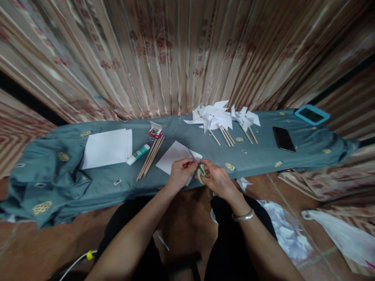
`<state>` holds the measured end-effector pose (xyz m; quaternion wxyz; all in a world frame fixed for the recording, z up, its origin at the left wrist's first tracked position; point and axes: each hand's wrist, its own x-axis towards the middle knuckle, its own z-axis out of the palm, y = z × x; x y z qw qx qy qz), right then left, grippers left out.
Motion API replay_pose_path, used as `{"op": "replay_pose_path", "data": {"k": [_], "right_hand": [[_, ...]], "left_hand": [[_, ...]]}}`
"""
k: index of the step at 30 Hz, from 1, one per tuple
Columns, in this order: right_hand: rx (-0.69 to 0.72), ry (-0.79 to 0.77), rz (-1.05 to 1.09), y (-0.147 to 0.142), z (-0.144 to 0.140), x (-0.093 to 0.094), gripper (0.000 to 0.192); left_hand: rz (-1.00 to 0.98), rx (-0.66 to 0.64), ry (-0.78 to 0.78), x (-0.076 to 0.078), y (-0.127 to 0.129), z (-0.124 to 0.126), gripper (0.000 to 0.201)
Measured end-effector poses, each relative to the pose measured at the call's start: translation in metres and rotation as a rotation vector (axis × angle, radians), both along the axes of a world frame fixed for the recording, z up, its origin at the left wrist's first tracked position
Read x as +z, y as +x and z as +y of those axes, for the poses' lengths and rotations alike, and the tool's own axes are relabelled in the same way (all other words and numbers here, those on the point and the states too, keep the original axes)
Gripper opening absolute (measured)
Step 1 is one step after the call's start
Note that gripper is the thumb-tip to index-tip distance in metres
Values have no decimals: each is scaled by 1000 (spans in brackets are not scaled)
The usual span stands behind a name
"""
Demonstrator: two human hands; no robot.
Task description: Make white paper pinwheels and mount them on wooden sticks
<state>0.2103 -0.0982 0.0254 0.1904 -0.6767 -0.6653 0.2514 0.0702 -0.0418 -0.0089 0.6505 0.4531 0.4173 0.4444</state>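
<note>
Head view, looking down at two bare hands over the near edge of a low bench draped in a teal cloth (96, 183). A white paper square (172, 158) lies at that edge. The right hand (215, 178) grips green-handled scissors (200, 171), fingers closed through the loops, blades angled up and left across the sheet. The left hand (181, 171) pinches the paper's near corner beside the blades, fingers pressed together. A clean cut, to judge by this, calls for the left hand to keep the sheet taut and well clear of the blades while the right closes them slowly along one straight line.

Left of the sheet lie wooden sticks (150, 157), a glue tube (138, 154), a small box of pins (155, 130) and a stack of white paper (107, 147). Farther back stand finished paper pinwheels (216, 116). A dark phone (283, 139) and a blue-rimmed tablet (312, 114) lie to the right. Crumpled paper scraps (281, 228) lie on the floor.
</note>
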Motion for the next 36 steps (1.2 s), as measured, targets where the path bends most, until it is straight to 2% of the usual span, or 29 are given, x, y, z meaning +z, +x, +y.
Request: {"op": "replay_pose_path", "data": {"k": [4,8,14,18,21,23,27,30,33,36], "right_hand": [[-16,26,82,5,0,-2,58],[-34,73,105,8,3,-3,48],[23,-31,298,15,6,-1,45],[-3,33,167,15,8,-1,45],[-81,90,72,24,10,-4,45],[-168,105,-4,36,10,-8,41],[-274,98,-268,65,11,-17,33],[-310,70,-419,80,12,-22,32],[-321,98,-503,84,18,-25,32],[-292,125,-545,81,28,-26,32]], "left_hand": [[-19,20,-10,0,2,3,24],[-36,34,-11,3,4,5,27],[-42,35,-20,3,7,8,33],[-38,11,-5,1,6,8,32],[-26,-8,11,-1,-1,8,33],[55,-19,91,-2,-11,8,34],[435,-56,472,-6,-43,9,24],[688,-128,700,-13,-65,9,30],[855,-226,824,-20,-78,4,37],[997,-308,840,-24,-82,-5,45]]}}
